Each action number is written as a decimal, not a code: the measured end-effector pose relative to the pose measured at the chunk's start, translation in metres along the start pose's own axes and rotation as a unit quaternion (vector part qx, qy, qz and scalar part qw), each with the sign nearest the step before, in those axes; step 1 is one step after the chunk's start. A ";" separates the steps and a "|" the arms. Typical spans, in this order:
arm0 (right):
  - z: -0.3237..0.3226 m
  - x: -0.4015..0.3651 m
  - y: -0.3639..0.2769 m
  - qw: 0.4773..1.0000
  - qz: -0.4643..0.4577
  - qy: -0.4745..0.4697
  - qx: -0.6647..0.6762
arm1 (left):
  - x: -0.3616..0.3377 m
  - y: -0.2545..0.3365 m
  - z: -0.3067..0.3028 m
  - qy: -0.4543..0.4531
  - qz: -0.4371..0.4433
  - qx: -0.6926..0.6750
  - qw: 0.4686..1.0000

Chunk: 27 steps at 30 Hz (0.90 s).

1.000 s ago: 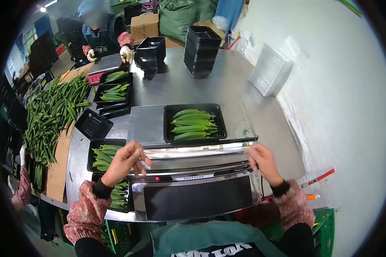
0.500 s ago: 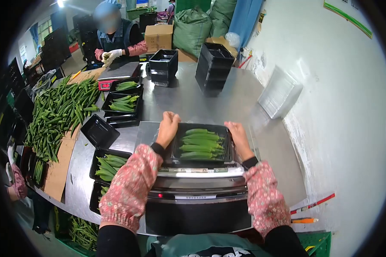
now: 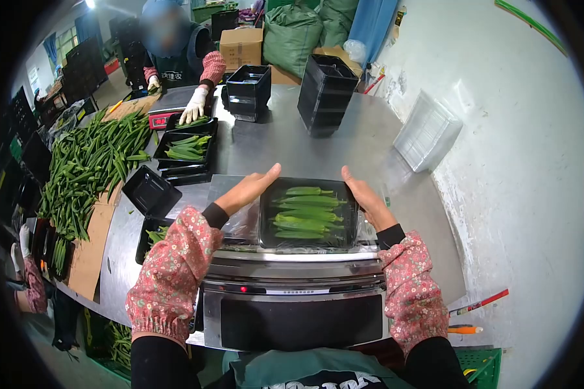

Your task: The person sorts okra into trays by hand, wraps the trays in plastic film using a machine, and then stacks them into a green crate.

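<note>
A black tray [image 3: 266, 223] of green okra pods [image 3: 308, 214] sits in front of me at the wrapping machine, with shiny clear film [image 3: 240, 223] about it. My left hand [image 3: 248, 190] is at the tray's upper left corner, thumb raised, its other fingers mostly hidden. At the right side my right hand [image 3: 368, 200] holds the tray's edge, thumb up and fingers down along the side. Below the tray lies the wrapping machine [image 3: 298, 272], with a red light and a dark front plate.
Loose okra [image 3: 94, 168] is heaped at left beside an empty black tray [image 3: 151, 191] and filled trays [image 3: 188, 148]. Stacked black trays [image 3: 328, 94] stand at the back. Clear packaging [image 3: 428, 133] leans on the wall. A co-worker's gloved hand [image 3: 194, 107] reaches into a tray by the scale.
My hands have shifted on the tray, thumbs now raised, and my left forearm has swung left. The tray's film looks smoother. The co-worker's gloved hand has moved down to a tray of okra.
</note>
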State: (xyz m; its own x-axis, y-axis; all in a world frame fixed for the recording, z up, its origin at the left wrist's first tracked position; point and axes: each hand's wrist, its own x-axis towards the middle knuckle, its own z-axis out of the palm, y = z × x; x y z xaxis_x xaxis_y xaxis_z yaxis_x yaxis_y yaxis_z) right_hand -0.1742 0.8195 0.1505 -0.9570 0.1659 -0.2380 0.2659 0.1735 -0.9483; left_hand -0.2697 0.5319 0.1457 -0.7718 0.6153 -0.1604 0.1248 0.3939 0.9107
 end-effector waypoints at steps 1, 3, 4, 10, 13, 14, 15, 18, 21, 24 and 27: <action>-0.002 -0.001 0.003 1.000 -0.005 0.005 -0.005 | -0.009 -0.003 0.001 -0.012 0.035 -0.040 0.998; -0.004 -0.015 0.006 0.998 0.007 -0.012 -0.069 | -0.020 -0.019 0.000 -0.016 0.050 -0.044 0.998; -0.003 -0.023 0.006 0.994 0.014 -0.022 -0.102 | -0.023 -0.027 0.001 -0.016 0.057 -0.048 0.997; 0.010 -0.048 0.021 0.997 0.027 -0.040 0.052 | -0.075 0.009 0.008 -0.125 -0.048 -0.195 0.972; 0.015 -0.087 0.007 0.993 0.044 -0.035 0.103 | -0.107 0.009 0.018 -0.119 -0.025 -0.218 0.968; 0.035 -0.115 0.003 0.990 0.036 0.015 0.134 | -0.128 0.009 0.026 -0.113 -0.023 -0.212 0.970; 0.039 -0.145 0.003 0.989 0.062 0.003 0.135 | -0.151 0.011 0.031 -0.129 -0.048 -0.206 0.969; 0.037 -0.230 0.011 0.978 0.162 -0.100 0.092 | -0.214 0.013 0.047 -0.213 -0.169 -0.190 0.943; 0.042 -0.256 0.049 0.956 0.265 -0.118 0.052 | -0.238 -0.010 0.075 -0.253 -0.230 -0.194 0.920; 0.049 -0.239 0.070 0.946 0.290 -0.124 0.074 | -0.226 -0.046 0.092 -0.228 -0.257 -0.283 0.895; 0.045 -0.231 0.062 0.940 0.266 -0.155 0.144 | -0.223 -0.029 0.087 -0.221 -0.263 -0.291 0.893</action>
State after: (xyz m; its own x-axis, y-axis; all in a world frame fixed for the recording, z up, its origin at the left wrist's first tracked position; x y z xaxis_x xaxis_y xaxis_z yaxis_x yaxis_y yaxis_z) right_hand 0.0585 0.7485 0.1373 -0.6966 -0.1441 -0.7028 0.7174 -0.1314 -0.6841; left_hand -0.0464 0.4426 0.1216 -0.2902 0.7095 -0.6422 -0.6265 0.3664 0.6880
